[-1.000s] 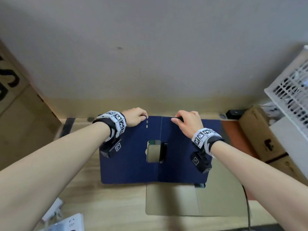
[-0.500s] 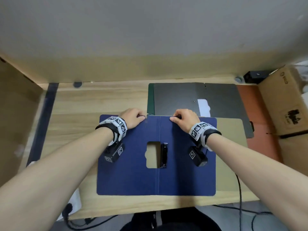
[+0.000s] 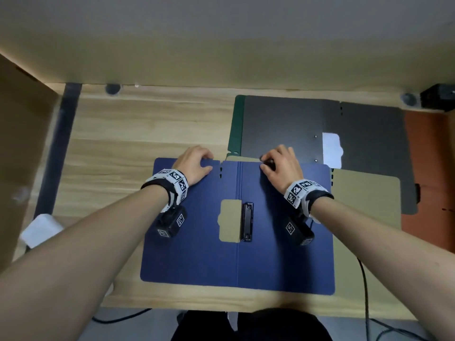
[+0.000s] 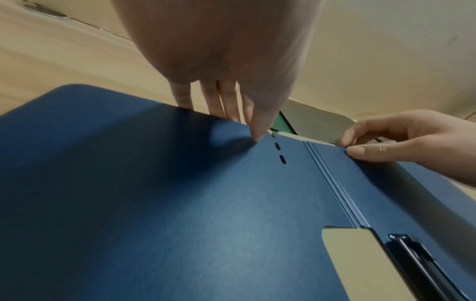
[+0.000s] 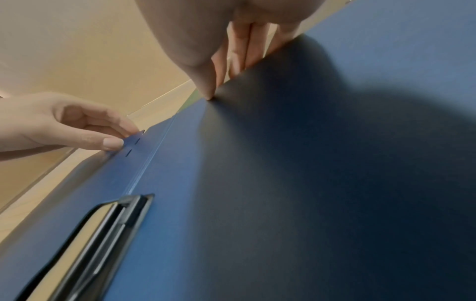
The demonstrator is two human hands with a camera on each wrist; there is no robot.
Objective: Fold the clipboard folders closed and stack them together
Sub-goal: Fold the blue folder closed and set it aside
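An open blue clipboard folder (image 3: 197,254) lies spread on the wooden desk, spine running toward me, with a black clip (image 3: 247,222) beside a cut-out near its middle. My left hand (image 3: 197,161) pinches the far edge of the left panel, thumb on top (image 4: 257,130). My right hand (image 3: 280,163) pinches the far edge of the right panel (image 5: 211,89). Under the blue one lies a tan folder (image 3: 364,198). Behind it lie a dark grey folder (image 3: 283,126) over a green one (image 3: 236,126), and an orange-brown one (image 3: 428,168) at the right.
The wooden desk (image 3: 135,129) runs to a wall at the back. A cardboard box (image 3: 22,143) stands at the left, a white object (image 3: 41,228) lies at the desk's left front, a black device (image 3: 437,97) at the back right. Cables hang below the front edge.
The head view has tilted down, so more of the desk shows. Both hands keep pinching the blue folder's far edge; the folder has come a little toward me and lies flat.
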